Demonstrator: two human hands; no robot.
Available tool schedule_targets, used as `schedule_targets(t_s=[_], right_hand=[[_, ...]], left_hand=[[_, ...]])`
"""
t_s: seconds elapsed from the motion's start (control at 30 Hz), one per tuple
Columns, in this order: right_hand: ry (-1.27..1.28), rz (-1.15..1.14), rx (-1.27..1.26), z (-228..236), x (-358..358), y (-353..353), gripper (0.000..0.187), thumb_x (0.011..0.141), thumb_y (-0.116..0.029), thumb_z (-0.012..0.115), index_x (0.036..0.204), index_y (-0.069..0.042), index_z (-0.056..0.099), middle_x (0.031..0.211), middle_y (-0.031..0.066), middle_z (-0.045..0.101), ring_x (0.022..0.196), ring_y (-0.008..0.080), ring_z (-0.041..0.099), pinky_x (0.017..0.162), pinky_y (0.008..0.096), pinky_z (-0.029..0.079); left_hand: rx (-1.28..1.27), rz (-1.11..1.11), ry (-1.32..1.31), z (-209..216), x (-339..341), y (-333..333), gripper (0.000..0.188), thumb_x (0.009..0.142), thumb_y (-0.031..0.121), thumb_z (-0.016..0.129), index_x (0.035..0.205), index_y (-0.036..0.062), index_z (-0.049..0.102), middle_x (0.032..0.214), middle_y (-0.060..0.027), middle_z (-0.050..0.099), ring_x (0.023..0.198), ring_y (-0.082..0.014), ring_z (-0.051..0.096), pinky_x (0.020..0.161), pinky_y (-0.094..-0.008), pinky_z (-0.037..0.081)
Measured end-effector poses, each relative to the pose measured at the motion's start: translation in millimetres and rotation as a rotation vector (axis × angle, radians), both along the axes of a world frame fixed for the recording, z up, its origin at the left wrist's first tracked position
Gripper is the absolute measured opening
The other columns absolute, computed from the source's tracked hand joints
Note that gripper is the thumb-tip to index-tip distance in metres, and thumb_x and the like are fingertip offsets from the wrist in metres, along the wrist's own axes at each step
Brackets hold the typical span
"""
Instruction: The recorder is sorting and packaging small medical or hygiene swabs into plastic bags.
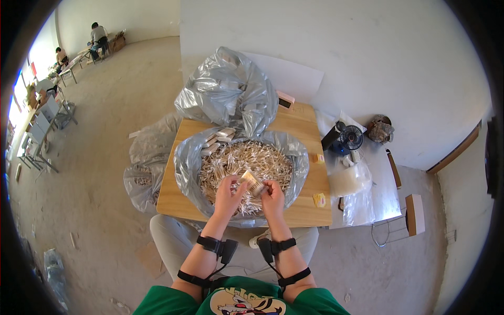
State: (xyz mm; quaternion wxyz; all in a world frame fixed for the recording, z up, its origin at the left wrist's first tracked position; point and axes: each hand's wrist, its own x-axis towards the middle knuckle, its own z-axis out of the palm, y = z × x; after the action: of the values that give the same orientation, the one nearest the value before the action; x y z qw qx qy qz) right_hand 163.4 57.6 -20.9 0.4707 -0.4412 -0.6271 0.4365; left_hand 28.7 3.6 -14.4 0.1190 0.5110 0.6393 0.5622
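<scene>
Between my two hands is a small clear packet (252, 181) with a yellowish label, apparently of cotton swabs. My left hand (228, 197) pinches its left side, and the fingers of my right hand (272, 197) are closed on its right edge. The packet is tilted, just above a big heap of loose cotton swabs (247, 160) with wooden sticks. A grey plastic bag (297, 157) lines the sides around this heap. Several filled packets (223, 135) lie stacked at the heap's far left edge.
On the wooden table (313, 181) are yellow cards (319, 200), a pink-edged device (285, 100) and a bulging grey bag (226, 86). A small black fan (350, 137) and clear plastic bags (357, 184) occupy the side table. Two people sit working far left.
</scene>
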Motion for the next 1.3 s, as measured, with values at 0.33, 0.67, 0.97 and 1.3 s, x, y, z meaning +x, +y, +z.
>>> schedule_targets(t_s=[0.33, 0.67, 0.97, 1.3], right_hand=[[0.389, 0.178, -0.209, 0.9, 5.3, 17.5, 0.021, 0.085, -0.004, 0.055, 0.105, 0.001, 0.057, 0.089, 0.0035, 0.06, 0.08, 0.0087, 0.055, 0.072, 0.0218, 0.044], [0.15, 0.195, -0.165, 13.9, -17.6, 33.5, 0.01, 0.088, -0.01, 0.057, 0.091, -0.001, 0.06, 0.074, -0.0021, 0.057, 0.067, 0.005, 0.05, 0.061, 0.0202, 0.041], [0.504, 0.121, -0.363, 11.4, -30.3, 33.1, 0.014, 0.089, -0.015, 0.058, 0.084, -0.002, 0.062, 0.075, -0.0008, 0.06, 0.067, 0.0047, 0.05, 0.061, 0.0195, 0.041], [0.411, 0.089, -0.252, 6.7, -35.3, 32.8, 0.014, 0.088, -0.013, 0.059, 0.086, -0.001, 0.063, 0.078, 0.0014, 0.062, 0.07, 0.0071, 0.053, 0.067, 0.0203, 0.043]], left_hand=[[-0.207, -0.075, -0.534, -7.3, -12.7, 19.5, 0.022, 0.08, 0.018, 0.069, 0.091, -0.0009, 0.062, 0.078, -0.0057, 0.061, 0.067, -0.0122, 0.055, 0.06, -0.0258, 0.044], [-0.099, -0.039, -0.198, 7.3, -8.3, 30.9, 0.011, 0.075, 0.007, 0.07, 0.078, 0.0, 0.063, 0.071, -0.009, 0.058, 0.063, -0.0183, 0.056, 0.058, -0.0272, 0.044], [-0.017, -0.068, -0.937, -3.0, 2.9, 42.3, 0.013, 0.085, 0.012, 0.063, 0.08, 0.0019, 0.058, 0.073, -0.0006, 0.057, 0.067, -0.0058, 0.05, 0.061, -0.0222, 0.041], [0.123, -0.046, -1.425, 6.1, 3.1, 41.2, 0.013, 0.087, 0.016, 0.061, 0.08, 0.006, 0.057, 0.075, 0.0001, 0.058, 0.067, -0.0071, 0.052, 0.062, -0.0216, 0.042]])
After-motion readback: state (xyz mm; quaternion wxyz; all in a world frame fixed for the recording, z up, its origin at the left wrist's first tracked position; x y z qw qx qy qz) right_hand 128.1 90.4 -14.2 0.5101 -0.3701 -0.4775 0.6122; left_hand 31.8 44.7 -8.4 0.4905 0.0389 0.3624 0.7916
